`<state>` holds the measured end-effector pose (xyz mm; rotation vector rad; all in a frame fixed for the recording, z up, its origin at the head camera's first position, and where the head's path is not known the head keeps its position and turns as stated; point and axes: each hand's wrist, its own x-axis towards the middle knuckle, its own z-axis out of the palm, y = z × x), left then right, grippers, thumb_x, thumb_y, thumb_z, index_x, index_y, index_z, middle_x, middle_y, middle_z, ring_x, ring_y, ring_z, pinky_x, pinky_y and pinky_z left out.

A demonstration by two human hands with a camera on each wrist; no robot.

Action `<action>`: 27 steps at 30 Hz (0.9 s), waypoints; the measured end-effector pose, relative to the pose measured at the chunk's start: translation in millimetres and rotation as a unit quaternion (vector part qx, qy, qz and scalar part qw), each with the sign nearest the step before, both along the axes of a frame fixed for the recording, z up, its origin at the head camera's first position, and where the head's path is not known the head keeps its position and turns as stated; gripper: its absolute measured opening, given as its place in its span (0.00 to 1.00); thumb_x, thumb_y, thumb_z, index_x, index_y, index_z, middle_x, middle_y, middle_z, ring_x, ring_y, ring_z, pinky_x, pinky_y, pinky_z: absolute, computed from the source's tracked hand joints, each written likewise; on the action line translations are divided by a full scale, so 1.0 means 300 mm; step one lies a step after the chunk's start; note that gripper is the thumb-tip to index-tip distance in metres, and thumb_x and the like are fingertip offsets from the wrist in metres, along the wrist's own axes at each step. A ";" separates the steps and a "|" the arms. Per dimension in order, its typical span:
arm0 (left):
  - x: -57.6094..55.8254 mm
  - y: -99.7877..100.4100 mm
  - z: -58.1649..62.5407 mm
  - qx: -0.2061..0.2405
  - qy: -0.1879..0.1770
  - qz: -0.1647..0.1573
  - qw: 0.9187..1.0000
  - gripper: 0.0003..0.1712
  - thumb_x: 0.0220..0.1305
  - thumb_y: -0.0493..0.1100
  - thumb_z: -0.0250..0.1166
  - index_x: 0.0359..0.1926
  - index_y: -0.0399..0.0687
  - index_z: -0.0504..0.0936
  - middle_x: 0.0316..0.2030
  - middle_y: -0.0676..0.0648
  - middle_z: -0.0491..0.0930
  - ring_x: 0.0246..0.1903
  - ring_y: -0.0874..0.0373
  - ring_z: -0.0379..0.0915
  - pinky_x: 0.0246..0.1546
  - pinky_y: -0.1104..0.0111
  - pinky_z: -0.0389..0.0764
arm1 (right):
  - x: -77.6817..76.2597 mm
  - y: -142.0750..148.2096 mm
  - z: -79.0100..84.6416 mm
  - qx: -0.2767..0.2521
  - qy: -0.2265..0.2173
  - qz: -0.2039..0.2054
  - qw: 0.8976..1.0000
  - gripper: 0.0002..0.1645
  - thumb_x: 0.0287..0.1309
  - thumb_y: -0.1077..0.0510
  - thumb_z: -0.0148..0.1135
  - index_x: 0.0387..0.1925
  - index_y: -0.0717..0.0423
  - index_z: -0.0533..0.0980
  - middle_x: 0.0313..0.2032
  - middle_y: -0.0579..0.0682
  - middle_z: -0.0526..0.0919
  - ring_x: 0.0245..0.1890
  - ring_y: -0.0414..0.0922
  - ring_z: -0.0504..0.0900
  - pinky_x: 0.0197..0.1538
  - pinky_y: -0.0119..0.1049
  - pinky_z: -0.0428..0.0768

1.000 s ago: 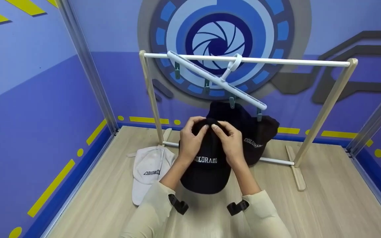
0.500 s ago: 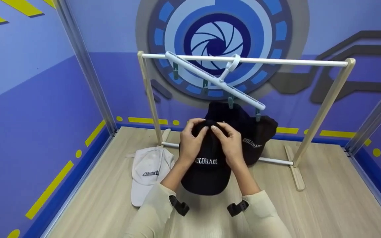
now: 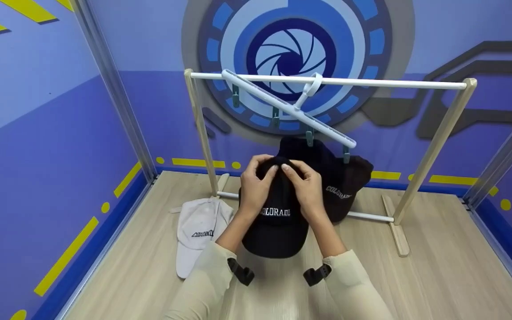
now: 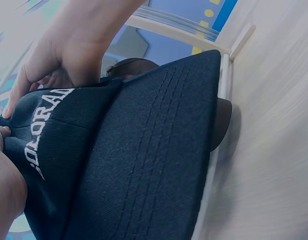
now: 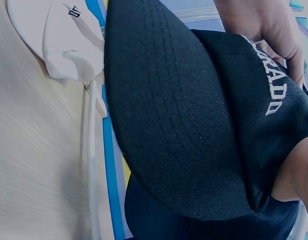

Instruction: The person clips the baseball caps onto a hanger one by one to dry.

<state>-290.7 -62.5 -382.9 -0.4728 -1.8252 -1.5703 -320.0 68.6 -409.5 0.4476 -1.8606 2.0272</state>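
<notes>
Between both hands a black baseball cap (image 3: 276, 240) hangs brim-down, white COLORADO lettering on its front. My left hand (image 3: 254, 189) grips the crown's top from the left, thumb on the near side. From the right, my right hand (image 3: 308, 191) pinches the same top edge, the two thumbs almost touching. Behind it, a second black cap (image 3: 302, 149) and a dark brown cap (image 3: 349, 191) hang from green clips (image 3: 346, 154) of a light blue hanger (image 3: 289, 108). In the right wrist view the black brim (image 5: 168, 120) fills the middle.
A wooden rack with a white rail (image 3: 394, 83) carries the slanted hanger. Two more green clips (image 3: 275, 116) hang on its left half, holding nothing. A pale cap (image 3: 202, 226) lies on the wood-look table (image 3: 451, 275) at the left. Blue walls stand behind and beside.
The held black cap and both hands have risen slightly in the last half second. The hanger and the other caps look unchanged.
</notes>
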 end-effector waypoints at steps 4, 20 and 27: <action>-0.005 -0.001 0.000 -0.003 0.001 0.003 1.000 0.13 0.59 0.33 0.65 0.46 0.39 0.78 0.43 0.43 0.81 0.47 0.55 0.76 0.51 0.62 0.74 | -0.006 -0.002 0.001 0.001 0.002 0.001 1.000 0.17 0.56 0.47 0.66 0.43 0.52 0.82 0.43 0.51 0.83 0.41 0.47 0.80 0.41 0.35 0.79; -0.013 0.003 0.006 -0.011 0.001 0.007 1.000 0.13 0.60 0.33 0.64 0.46 0.39 0.78 0.44 0.43 0.80 0.48 0.53 0.75 0.51 0.62 0.74 | -0.014 -0.007 0.004 -0.004 0.010 -0.019 1.000 0.17 0.54 0.46 0.67 0.41 0.52 0.83 0.42 0.50 0.84 0.40 0.47 0.81 0.40 0.35 0.80; -0.020 0.009 0.022 -0.011 0.004 0.006 1.000 0.13 0.60 0.33 0.64 0.47 0.38 0.78 0.44 0.41 0.80 0.48 0.52 0.76 0.51 0.62 0.74 | -0.021 -0.001 0.026 -0.015 0.003 -0.005 1.000 0.16 0.55 0.50 0.66 0.42 0.54 0.82 0.42 0.51 0.84 0.40 0.46 0.81 0.41 0.34 0.80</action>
